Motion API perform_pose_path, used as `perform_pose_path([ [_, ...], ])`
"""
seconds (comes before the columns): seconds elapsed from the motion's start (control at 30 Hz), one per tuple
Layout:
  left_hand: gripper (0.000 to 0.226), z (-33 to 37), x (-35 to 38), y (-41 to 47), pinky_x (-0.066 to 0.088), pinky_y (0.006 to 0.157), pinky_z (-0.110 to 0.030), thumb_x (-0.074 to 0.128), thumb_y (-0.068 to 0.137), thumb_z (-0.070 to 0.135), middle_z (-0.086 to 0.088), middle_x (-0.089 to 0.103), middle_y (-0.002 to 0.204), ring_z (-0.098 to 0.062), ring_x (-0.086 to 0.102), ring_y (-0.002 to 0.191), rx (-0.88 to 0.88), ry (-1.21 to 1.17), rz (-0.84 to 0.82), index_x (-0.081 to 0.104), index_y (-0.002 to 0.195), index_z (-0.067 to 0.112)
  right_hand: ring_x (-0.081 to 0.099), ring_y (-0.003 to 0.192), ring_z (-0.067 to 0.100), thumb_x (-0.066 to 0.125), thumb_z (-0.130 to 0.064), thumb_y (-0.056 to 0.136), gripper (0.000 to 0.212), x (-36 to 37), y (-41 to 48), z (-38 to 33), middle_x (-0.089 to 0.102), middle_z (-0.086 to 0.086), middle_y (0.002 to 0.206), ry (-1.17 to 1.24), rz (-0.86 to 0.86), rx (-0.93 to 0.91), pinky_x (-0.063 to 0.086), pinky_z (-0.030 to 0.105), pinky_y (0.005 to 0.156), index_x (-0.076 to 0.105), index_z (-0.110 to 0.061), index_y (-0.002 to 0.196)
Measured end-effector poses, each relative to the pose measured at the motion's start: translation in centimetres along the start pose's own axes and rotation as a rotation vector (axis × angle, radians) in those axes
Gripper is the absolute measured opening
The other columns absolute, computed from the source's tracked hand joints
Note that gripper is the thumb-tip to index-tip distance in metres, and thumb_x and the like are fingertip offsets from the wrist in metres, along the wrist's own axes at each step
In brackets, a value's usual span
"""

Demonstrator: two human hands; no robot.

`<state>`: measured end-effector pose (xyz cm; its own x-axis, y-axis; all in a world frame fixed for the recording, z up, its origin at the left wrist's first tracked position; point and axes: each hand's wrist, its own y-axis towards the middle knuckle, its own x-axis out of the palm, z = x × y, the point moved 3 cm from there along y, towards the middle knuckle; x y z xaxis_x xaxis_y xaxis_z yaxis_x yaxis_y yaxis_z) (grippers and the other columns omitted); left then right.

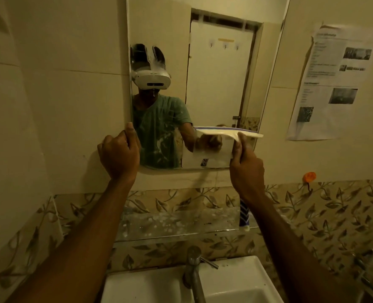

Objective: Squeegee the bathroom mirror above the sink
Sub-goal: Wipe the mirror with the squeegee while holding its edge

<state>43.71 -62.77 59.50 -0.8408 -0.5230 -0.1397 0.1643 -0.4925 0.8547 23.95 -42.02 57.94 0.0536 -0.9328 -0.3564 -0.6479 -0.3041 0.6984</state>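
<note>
The bathroom mirror [214, 68] hangs on the tiled wall above the sink [244, 278], with white streaks on its upper left glass. My right hand [245, 162] is closed around the handle of a squeegee [229, 132], whose pale blade lies flat against the mirror's lower right part. The handle's blue-and-white end [244, 216] shows below my wrist. My left hand [121, 154] grips the mirror's left edge near its lower corner.
A metal tap [193, 267] rises at the sink's back. A spotted glass shelf [172, 224] runs under the mirror. Printed paper sheets [332, 84] hang on the wall at right, with an orange hook [309, 177] below them.
</note>
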Motion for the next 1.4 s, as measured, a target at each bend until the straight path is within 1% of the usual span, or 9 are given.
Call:
perform_pose_path([
  [0.2,0.055,-0.2,0.2,-0.1,0.040,0.072,-0.037,0.035,0.102,0.038,-0.017,0.058,0.060,-0.033,0.054,0.065,-0.006,0.002,-0.008,0.067,0.075,0.002,0.041,0.037,0.006,0.035,-0.028,0.104,0.047,2.1,-4.7,2.3,0.047,-0.006,0.052,-0.020,-0.016,0.049,0.035,0.013,0.035,0.031,-0.024,0.150],
  [0.43,0.058,-0.3,0.1,0.0,0.041,0.071,-0.037,0.032,0.102,0.043,-0.016,0.060,0.064,-0.032,0.055,0.071,-0.020,-0.005,-0.052,0.068,0.078,0.005,0.047,0.042,0.008,0.033,-0.030,0.104,0.044,3.6,-8.3,4.5,0.052,-0.004,0.055,0.033,-0.074,0.150,0.032,0.015,0.037,0.032,-0.031,0.148],
  [0.53,0.063,-0.9,0.1,0.3,0.037,0.061,-0.031,0.027,0.100,0.051,-0.016,0.061,0.070,-0.032,0.057,0.073,-0.038,-0.003,-0.113,0.069,0.084,0.007,0.048,0.042,0.009,0.031,-0.032,0.104,0.045,3.8,-9.6,4.8,0.052,-0.003,0.054,0.037,-0.105,0.167,0.033,0.016,0.037,0.032,-0.030,0.149],
  [0.63,0.066,-1.0,-0.6,1.1,0.036,0.049,-0.028,0.028,0.100,0.050,-0.010,0.056,0.059,-0.027,0.054,0.056,-0.024,-0.030,-0.195,0.066,0.073,0.004,0.048,0.043,0.010,0.032,-0.031,0.104,0.045,3.2,-9.1,4.1,0.051,-0.003,0.055,0.064,-0.049,0.153,0.036,0.016,0.037,0.033,-0.029,0.149],
  [0.8,0.070,-0.2,-2.3,4.3,0.033,0.046,-0.025,0.028,0.101,0.049,-0.007,0.052,0.051,-0.018,0.043,0.043,-0.047,-0.044,-0.172,0.063,0.064,0.002,0.038,0.038,0.008,0.035,-0.028,0.104,0.044,1.4,-5.5,0.5,0.045,-0.003,0.050,0.116,0.034,0.059,0.033,0.015,0.035,0.035,-0.026,0.147],
  [0.93,0.065,2.2,-2.6,9.2,0.051,0.057,-0.034,0.027,0.099,0.051,-0.011,0.066,0.066,-0.024,0.061,0.057,-0.039,-0.219,-0.114,0.065,0.073,0.005,0.048,0.050,0.011,0.033,-0.032,0.103,0.044,0.2,-0.9,-4.2,0.053,-0.004,0.064,0.190,0.038,-0.024,0.045,0.028,0.045,0.033,-0.030,0.148],
  [1.07,0.048,6.0,-3.1,13.9,0.043,0.063,-0.033,0.035,0.100,0.041,-0.016,0.067,0.082,-0.032,0.061,0.076,-0.027,-0.304,-0.071,0.061,0.081,0.006,0.048,0.047,0.005,0.031,-0.032,0.104,0.044,-1.0,4.0,-9.5,0.050,-0.006,0.063,0.247,0.013,-0.097,0.049,0.023,0.043,0.031,-0.029,0.148],
  [1.23,0.042,9.5,-3.9,19.7,0.053,0.068,-0.039,0.036,0.100,0.042,-0.009,0.062,0.079,-0.028,0.062,0.076,-0.091,-0.460,-0.105,0.059,0.083,0.011,0.052,0.051,0.010,0.031,-0.031,0.104,0.044,-2.7,10.9,-15.6,0.054,-0.001,0.068,0.339,0.042,-0.162,0.058,0.039,0.052,0.030,-0.029,0.149],
  [1.4,0.045,11.3,-4.0,21.8,0.043,0.061,-0.036,0.034,0.101,0.039,-0.007,0.057,0.072,-0.025,0.055,0.068,0.000,-0.363,-0.136,0.057,0.080,0.006,0.057,0.055,0.011,0.030,-0.034,0.104,0.045,-4.4,16.6,-20.1,0.058,-0.002,0.071,0.296,0.119,-0.229,0.058,0.038,0.057,0.034,-0.024,0.148],
])
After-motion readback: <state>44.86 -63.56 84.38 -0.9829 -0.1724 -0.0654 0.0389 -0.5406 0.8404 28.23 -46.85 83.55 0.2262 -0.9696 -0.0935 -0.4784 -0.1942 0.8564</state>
